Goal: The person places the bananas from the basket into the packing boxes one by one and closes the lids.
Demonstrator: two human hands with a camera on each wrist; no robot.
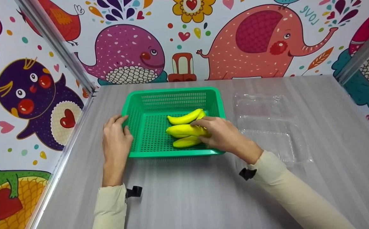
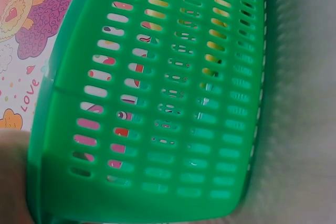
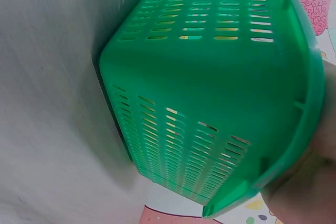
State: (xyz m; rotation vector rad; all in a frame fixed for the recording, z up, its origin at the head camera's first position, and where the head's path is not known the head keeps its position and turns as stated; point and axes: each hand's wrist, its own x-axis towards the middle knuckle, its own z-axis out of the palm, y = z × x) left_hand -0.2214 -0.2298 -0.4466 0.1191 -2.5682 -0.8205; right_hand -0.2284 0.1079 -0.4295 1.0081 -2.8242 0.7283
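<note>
Gripping one of the yellow bananas (image 1: 183,130) inside the green basket (image 1: 175,154), the right hand (image 1: 221,133) reaches in; the left hand (image 1: 117,140) holds the basket's left edge. Rightward on the desk (image 1: 187,194): a transparent container (image 1: 267,143).

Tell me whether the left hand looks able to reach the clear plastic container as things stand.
Probably not directly: the green basket and the right hand are between the left hand and the clear plastic container.

Right ends of the nearer bananas (image 1: 184,130) hidden behind the right grip (image 1: 221,133), sleeves (image 1: 299,190) cropped in the head view.
</note>
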